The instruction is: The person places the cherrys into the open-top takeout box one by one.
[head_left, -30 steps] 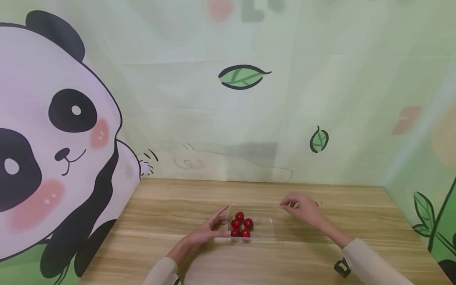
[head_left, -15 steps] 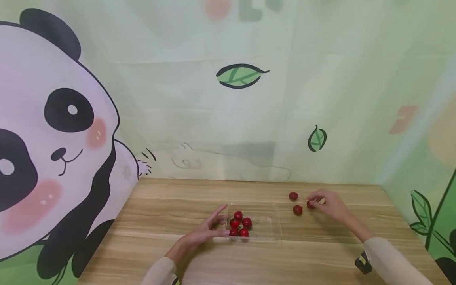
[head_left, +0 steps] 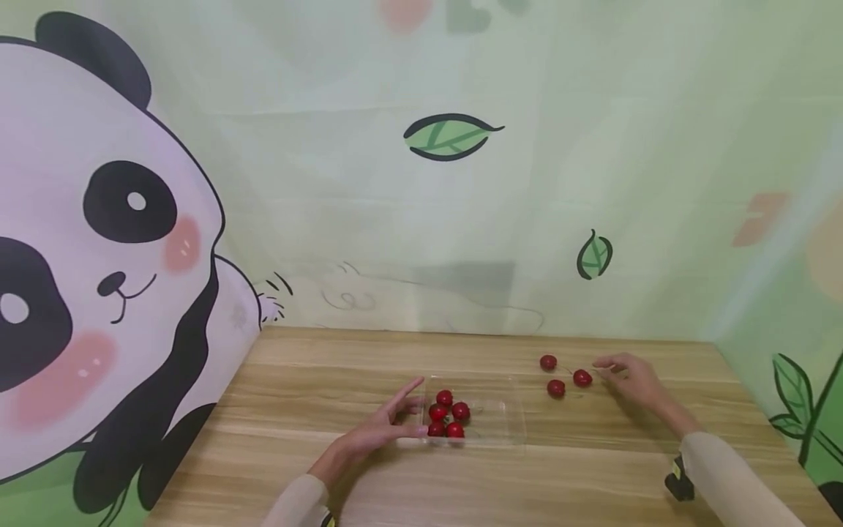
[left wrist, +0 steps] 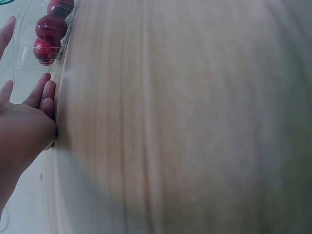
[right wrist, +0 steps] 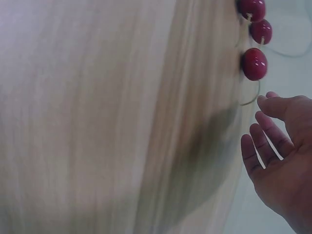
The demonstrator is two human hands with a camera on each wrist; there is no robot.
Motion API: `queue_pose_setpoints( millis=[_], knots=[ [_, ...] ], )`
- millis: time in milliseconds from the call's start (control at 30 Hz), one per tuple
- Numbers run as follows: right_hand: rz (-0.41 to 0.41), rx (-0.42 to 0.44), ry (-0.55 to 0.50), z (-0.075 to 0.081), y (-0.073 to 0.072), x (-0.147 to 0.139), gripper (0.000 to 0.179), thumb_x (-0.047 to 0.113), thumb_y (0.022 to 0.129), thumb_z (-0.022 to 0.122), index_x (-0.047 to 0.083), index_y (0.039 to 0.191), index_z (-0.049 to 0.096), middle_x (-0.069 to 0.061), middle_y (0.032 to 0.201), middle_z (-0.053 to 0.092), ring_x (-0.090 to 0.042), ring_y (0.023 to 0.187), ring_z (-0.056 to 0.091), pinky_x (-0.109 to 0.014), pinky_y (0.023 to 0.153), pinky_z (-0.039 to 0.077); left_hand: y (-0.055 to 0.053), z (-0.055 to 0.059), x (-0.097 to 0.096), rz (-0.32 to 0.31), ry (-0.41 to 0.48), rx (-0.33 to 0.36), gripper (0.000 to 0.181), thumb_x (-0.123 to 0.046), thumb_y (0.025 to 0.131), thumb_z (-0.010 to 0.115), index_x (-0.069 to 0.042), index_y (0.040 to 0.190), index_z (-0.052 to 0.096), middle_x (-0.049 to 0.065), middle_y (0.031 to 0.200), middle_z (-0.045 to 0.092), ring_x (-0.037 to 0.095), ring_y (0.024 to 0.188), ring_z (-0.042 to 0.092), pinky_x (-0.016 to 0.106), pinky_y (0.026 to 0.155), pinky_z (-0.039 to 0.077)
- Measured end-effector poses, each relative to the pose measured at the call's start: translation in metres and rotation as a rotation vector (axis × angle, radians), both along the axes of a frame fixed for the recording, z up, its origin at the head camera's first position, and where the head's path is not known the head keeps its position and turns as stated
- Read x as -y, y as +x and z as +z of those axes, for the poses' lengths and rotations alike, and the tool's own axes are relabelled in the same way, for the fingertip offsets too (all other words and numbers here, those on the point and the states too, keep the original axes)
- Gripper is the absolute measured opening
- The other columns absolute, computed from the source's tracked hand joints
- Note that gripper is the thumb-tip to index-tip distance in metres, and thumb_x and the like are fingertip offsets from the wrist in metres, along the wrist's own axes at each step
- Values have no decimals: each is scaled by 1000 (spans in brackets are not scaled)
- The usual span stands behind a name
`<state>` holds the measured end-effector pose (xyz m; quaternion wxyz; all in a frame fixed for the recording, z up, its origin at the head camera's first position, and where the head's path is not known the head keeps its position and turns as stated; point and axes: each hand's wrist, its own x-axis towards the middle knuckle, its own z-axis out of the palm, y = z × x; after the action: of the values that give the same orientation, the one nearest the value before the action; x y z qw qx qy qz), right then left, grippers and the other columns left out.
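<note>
A clear plastic box (head_left: 490,421) lies on the wooden table with several red cherries (head_left: 437,413) bunched at its left end. My left hand (head_left: 375,428) spreads its thumb and fingers against that end; in the left wrist view the fingers (left wrist: 36,92) look straight beside the clear wall. Three loose cherries with stems lie right of the box: a back cherry (head_left: 548,362), a front cherry (head_left: 556,389) and a right cherry (head_left: 582,378). Just right of the last one, my right hand (head_left: 635,380) hovers with loosely bent fingers. The thumb (right wrist: 275,106) is near its stem (right wrist: 256,95), gripping nothing visible.
The wooden table (head_left: 514,483) ends at the back against a pale green printed cloth (head_left: 369,219) with a panda and leaves. A dark wrist device (head_left: 680,480) sits below the right sleeve.
My right hand has moved right from beside the box, passed over the loose cherries, and drawn off the right one, leaving all three uncovered. My left hand and the box have stayed put.
</note>
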<state>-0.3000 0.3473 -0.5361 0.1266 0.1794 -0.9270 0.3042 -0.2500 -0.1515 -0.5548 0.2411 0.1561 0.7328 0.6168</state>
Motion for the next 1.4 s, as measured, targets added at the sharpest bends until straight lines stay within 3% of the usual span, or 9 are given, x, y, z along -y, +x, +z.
queue_pose_setpoints(
  millis=[267,600,1033,1267,1400],
  knots=[
    [14,80,-33,-1,1,7,24,-10,87,68,-7,111,71,-30,117,69,-48,108,64,-57,88,57,-1,0,1,-2,-8,-4,93,-20,93,75,-31,164,17,16,161,39,37,147,35,60,122,25],
    [-16,123,-35,-2,5,15,14,-3,92,67,-5,106,72,-28,112,71,-45,105,66,-55,88,57,0,-1,1,-2,-14,-6,90,-20,94,74,-33,164,19,16,161,39,36,147,35,60,122,25],
    [-41,117,-12,-8,5,14,9,0,91,70,-2,99,75,-22,102,75,-39,96,70,-43,83,59,-1,-2,-1,2,-7,-6,91,-21,93,75,-31,164,19,16,161,40,36,147,35,61,123,22],
    [-50,32,23,-8,7,12,5,2,85,76,2,89,77,-12,88,73,-19,80,65,-28,74,52,0,-1,0,2,5,1,91,-18,93,74,-30,164,18,17,160,40,37,146,35,61,122,23],
    [-56,30,51,-6,10,9,4,2,85,78,2,89,78,-11,86,73,-18,78,64,-26,70,50,0,-1,-1,-16,10,-11,93,-18,94,73,-27,165,15,16,161,40,36,146,35,60,121,24]
  ],
)
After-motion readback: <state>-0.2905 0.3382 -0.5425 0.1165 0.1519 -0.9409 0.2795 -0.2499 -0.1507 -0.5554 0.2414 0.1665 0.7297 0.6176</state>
